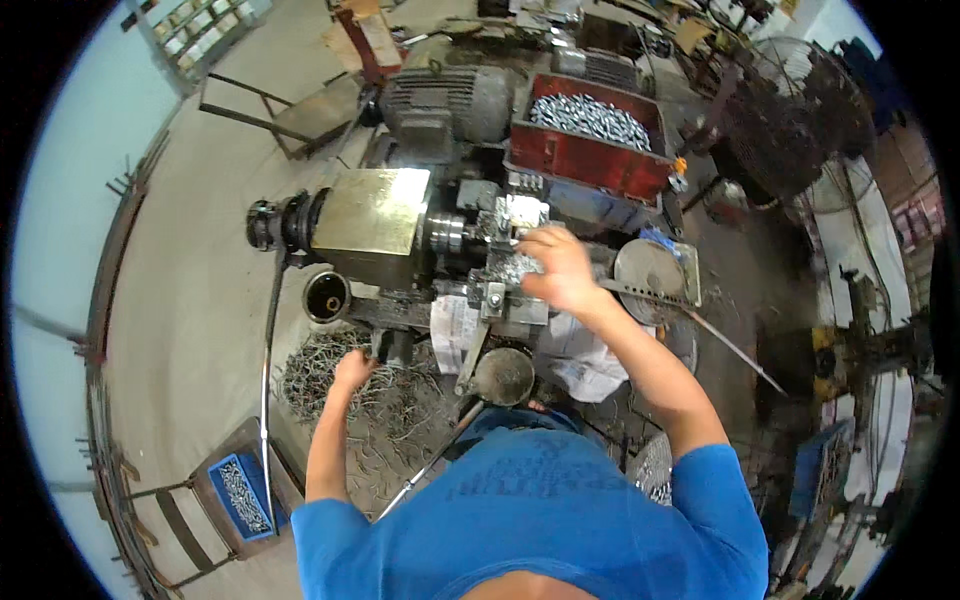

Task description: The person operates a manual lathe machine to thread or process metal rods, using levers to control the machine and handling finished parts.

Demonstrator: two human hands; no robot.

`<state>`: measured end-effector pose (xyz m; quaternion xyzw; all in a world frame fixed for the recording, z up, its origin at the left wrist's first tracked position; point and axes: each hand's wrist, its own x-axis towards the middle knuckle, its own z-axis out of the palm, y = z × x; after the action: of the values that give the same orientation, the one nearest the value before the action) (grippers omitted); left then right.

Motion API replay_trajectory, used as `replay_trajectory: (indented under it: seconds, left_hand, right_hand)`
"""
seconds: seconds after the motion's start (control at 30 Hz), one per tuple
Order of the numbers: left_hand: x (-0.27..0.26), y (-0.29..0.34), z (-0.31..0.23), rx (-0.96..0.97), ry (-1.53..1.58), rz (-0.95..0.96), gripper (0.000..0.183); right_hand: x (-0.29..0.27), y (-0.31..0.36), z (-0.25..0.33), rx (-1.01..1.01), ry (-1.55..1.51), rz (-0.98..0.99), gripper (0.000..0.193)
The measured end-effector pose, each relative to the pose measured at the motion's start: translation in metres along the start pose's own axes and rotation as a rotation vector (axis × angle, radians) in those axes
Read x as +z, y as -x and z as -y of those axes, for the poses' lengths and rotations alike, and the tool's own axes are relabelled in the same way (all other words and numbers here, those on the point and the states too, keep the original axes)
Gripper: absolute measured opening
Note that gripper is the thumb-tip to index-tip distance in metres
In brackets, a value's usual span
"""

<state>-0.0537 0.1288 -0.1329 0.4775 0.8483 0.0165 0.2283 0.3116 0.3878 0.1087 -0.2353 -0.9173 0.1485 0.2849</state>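
Observation:
My right hand [560, 268] is over the tool carriage [515, 268] of a small lathe, its thumb and bent fingers apart and nothing visible between them. Small bright metal bits lie on the carriage under the fingertips. Left of it is the shiny chuck [446, 233], beside the headstock with its oily metal cover [372, 211]. My left hand [354, 371] is low on the left, beside the lathe bed, its fingers curled together; what they hold, if anything, is too small to make out. Below that hand a heap of curly metal shavings [318, 385] covers the floor.
Behind the lathe stand a large motor [447, 100] and a red bin [580, 158] full of small shiny metal parts. A blue tray [225, 472] of similar parts sits on a low stand at left. A long rod [266, 370] slants there. A caged fan [790, 125] stands far right.

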Motion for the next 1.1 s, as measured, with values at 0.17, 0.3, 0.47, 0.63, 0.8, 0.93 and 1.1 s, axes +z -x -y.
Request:
replay_trajectory:
  seconds: [0.17,0.3,0.47,0.63,0.8,0.93,1.1]
  left_hand:
    - [-0.157,0.094,0.036,-0.193,0.26,-0.892,0.029]
    - [-0.081,0.137,0.074,-0.5,0.071,-0.685,0.051]
    - [-0.077,0.177,-0.031,-0.531,0.142,-0.591,0.047]
    - [-0.102,0.168,-0.022,-0.308,0.433,-0.392,0.028]
    - [-0.088,0.166,0.021,-0.235,0.863,-0.194,0.016]
    - [-0.088,0.123,0.03,-0.195,0.858,-0.147,0.014]
    - [-0.096,0.098,0.01,-0.229,1.095,-0.156,0.013]
  right_hand:
    - [0.073,-0.068,-0.006,-0.063,0.435,0.449,0.026]
    - [0.09,-0.065,-0.032,-0.093,0.319,0.382,0.022]
    - [0.101,-0.063,-0.026,-0.106,0.38,0.415,0.022]
    - [0.085,-0.06,-0.023,-0.111,0.562,0.499,0.023]
    - [0.004,-0.061,-0.006,-0.131,0.467,0.323,0.03]
    - [-0.065,-0.067,-0.062,0.041,0.426,-0.047,0.046]
    - [-0.083,-0.007,-0.052,0.149,0.302,-0.176,0.071]
